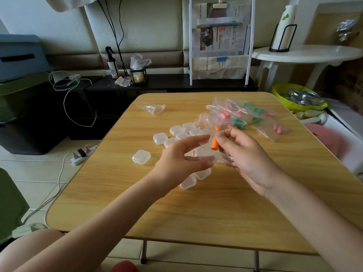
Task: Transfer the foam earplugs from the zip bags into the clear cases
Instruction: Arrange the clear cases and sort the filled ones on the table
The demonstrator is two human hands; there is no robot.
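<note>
1. Orange foam is seen between the two hands: one orange earplug [214,143] is pinched by the fingertips [220,138] of the right hand [249,160], above the wooden table [196,209].
2. The earplug is judged very light, soft and easily squashed; it should be taken at its middle with a gentle pinch, so that it is not flattened and does not spring away.
3. Its long axis is held nearly upright, a little tilted, and the lower end points down toward a clear case [206,154]. A second orange piece [216,128] shows just above the fingers; what it is cannot be told.
4. The left hand [182,160] is spread, with straight fingers near the clear case. Whether the case is held or only touched cannot be told.
5. More clear cases [160,138] lie closed on the table, and the zip bags [241,116] with pink and green earplugs lie behind the hands.
6. An empty zip bag [154,108] lies apart, at the far left of the table.
</note>
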